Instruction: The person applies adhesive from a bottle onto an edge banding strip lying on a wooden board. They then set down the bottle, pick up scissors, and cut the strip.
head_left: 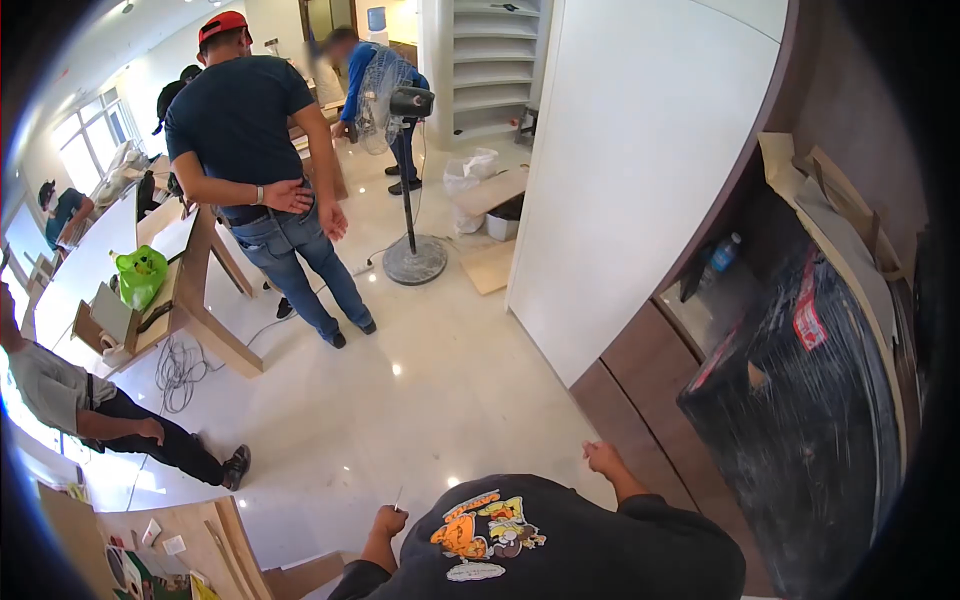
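Note:
Low in the view, my left hand (pixel 391 519) is closed on a thin pale stick (pixel 399 497) that points upward. My right hand (pixel 602 458) is held out over the floor beside the brown panels; its fingers are loosely bent and a little apart, with nothing visible between them. Between my hands is a black shirt (pixel 590 545) with a cartoon print. Neither hand touches the furniture around it.
A person in a red cap (pixel 245 130) stands ahead, near a fan (pixel 413 260). Another bends behind it. A person in grey (pixel 50 385) is left, by a wooden table (pixel 225 340) and coiled cable (pixel 180 375). A white panel (pixel 640 170) and wrapped black item (pixel 800 430) are right.

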Available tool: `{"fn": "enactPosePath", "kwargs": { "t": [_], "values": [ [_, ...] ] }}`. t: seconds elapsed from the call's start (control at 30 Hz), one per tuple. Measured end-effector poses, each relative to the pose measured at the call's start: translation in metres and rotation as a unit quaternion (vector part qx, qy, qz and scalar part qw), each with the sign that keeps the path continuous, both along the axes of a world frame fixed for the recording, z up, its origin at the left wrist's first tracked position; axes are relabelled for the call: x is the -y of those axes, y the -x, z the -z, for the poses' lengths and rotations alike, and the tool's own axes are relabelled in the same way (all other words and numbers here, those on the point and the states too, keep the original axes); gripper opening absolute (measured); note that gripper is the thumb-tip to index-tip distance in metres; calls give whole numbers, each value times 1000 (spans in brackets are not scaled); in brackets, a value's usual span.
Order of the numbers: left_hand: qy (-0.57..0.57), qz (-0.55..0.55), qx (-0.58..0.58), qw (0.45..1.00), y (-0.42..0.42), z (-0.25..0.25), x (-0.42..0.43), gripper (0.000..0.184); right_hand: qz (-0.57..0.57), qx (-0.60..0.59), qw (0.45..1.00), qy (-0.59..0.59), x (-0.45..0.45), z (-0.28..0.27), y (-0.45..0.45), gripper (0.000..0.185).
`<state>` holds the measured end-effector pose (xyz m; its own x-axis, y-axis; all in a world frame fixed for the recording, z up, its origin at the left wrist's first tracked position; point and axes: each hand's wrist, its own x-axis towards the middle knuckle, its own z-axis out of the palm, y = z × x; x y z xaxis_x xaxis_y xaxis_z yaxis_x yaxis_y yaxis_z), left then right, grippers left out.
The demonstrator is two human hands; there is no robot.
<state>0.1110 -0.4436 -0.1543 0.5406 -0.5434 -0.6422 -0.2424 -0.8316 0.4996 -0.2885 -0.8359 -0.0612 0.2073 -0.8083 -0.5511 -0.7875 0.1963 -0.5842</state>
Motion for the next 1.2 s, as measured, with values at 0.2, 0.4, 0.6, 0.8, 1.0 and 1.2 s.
{"fn": "enactPosePath", "kwargs": {
  "t": [0.2,0.4,0.6,0.8,1.0,1.2],
  "values": [
    [-36,-53,0,998,1,-1,7,30,-53,100,973,203,67,-5,-26,20],
    [-15,-28,41,999,3,14,-7,34,-95,10,991,93,47,17,-6,27],
    [-70,-25,-15,997,21,-11,-23,44,-250,-148,957,20,-22,39,49,32],
    [-92,172,18,981,-19,29,-25,47,-80,159,937,300,77,-22,-27,13],
    [-55,176,17,983,-28,18,56,44,11,609,723,325,91,-433,-125,23],
    [3,169,2,986,-16,-19,124,41,223,874,371,219,149,-583,-100,65]
  ]
}}
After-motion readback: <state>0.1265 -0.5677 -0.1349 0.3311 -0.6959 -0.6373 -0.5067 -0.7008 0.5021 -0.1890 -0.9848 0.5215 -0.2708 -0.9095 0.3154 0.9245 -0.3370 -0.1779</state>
